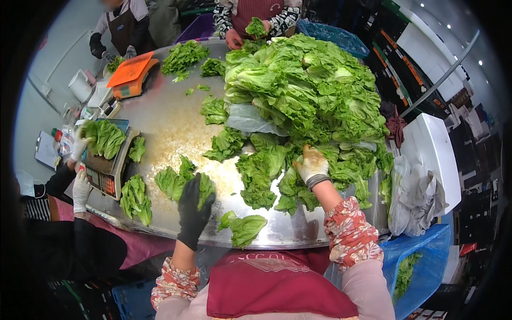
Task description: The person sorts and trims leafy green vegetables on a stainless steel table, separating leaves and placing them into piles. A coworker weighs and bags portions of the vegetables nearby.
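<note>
My left hand [194, 212], in a black glove, lies over a loose bunch of lettuce [172, 184] on the steel table [160, 133]. Its fingers stretch forward, with leaves showing on both sides. My right hand [312, 164], in a stained pale glove, has its fingers curled into lettuce leaves [298, 186] at the near side of the big heap; the leaves hide the fingertips. Between my arms, a small lettuce piece [245, 229] rests close to the table's front edge. Another lettuce bunch [261, 173] lies just left of my right hand.
A large lettuce heap [309, 80] fills the far right of the table. At left, a co-worker's gloved hands [81, 186] are by a scale [109, 170] bearing lettuce. An orange scale [130, 74] stands farther back. Two people work across the table. A blue bag [426, 256] hangs at right.
</note>
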Available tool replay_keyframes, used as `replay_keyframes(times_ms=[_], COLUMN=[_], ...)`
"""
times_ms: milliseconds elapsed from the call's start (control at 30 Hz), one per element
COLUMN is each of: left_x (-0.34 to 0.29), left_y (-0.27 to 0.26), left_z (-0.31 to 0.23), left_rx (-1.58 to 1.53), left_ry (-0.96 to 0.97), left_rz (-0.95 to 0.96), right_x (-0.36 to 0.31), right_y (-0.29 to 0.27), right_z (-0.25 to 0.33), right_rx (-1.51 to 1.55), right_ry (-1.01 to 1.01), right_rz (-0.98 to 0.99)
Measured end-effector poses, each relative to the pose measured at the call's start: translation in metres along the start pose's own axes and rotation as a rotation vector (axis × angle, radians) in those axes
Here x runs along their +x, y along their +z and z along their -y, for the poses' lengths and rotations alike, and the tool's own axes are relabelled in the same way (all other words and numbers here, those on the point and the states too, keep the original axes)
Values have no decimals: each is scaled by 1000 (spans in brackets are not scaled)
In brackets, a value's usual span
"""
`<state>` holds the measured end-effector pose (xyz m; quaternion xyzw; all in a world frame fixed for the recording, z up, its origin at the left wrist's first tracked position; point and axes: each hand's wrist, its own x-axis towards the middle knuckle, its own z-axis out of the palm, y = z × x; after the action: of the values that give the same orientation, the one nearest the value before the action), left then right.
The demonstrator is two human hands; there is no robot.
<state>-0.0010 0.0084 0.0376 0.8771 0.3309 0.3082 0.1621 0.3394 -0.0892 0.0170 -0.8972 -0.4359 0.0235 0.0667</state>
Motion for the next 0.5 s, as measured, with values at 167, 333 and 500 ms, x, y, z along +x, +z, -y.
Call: replay_keyframes(times_ms=[167,333,500], left_x=[1,-2,7], left_y=[16,41,76], left_z=[-39,-76,-100], left_rx=[-323,-1050,-2133], left_ry=[17,-177,-917], left_rz=[95,612,735], right_x=[-34,-81,-123], right_y=[0,-56,-46], right_z=[-21,-13,35], right_rx=[328,837,709], right_ry=[-56,-154,-535], right_rz=[120,-83,-167])
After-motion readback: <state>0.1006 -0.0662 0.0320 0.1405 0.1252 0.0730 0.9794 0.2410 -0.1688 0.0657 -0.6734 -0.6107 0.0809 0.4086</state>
